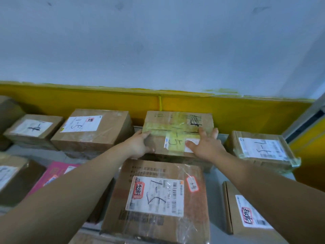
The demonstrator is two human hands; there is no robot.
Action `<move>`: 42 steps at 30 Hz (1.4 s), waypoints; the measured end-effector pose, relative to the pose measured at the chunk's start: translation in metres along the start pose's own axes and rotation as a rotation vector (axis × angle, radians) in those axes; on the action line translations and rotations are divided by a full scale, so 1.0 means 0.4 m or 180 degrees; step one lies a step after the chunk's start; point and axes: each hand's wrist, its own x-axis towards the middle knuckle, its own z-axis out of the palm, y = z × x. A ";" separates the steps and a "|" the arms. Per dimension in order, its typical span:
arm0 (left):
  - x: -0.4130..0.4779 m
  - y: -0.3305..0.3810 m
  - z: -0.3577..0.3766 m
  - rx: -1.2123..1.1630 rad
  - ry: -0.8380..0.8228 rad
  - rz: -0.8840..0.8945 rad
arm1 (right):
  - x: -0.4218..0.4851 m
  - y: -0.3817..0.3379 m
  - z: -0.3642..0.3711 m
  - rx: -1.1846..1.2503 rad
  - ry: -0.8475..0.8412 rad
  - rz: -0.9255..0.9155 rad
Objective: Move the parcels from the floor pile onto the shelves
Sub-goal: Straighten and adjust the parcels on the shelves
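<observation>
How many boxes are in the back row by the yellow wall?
5: a cut-off box at far left, a labelled box beside it, a bigger box, the taped box that the left hand and right hand touch, and a last box far right. Others may lie underneath.

A: Where are the hands?
B: Both on the taped parcel (177,127) at mid-frame, just below the yellow wall band (246,113). The left hand (140,145) grips its left end; the right hand (205,147) lies flat on top, fingers spread.
A: Around it?
B: Labelled boxes on the shelf (215,199): a large parcel (158,199) at lower centre and a pink parcel (51,175) at lower left.
</observation>
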 end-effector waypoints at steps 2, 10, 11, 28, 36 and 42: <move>0.001 -0.006 0.002 0.0043 -0.0003 -0.0075 | 0.001 -0.003 0.004 -0.0002 0.0006 -0.0018; -0.054 0.088 0.022 0.0765 0.0245 0.0157 | -0.016 0.041 -0.053 0.0293 -0.0093 -0.0297; -0.070 0.110 0.029 0.0915 0.0227 0.0284 | -0.027 0.055 -0.065 0.0286 -0.0032 -0.0299; -0.319 0.338 0.244 0.1527 -0.0323 0.1910 | -0.400 0.387 -0.061 -0.0086 0.0472 0.0751; -0.358 0.427 0.344 0.1664 -0.0175 0.1702 | -0.375 0.555 -0.061 -0.0142 0.0263 0.0669; -0.316 0.477 0.522 0.1108 -0.0214 0.1110 | -0.332 0.647 -0.023 -0.0192 -0.0038 0.0347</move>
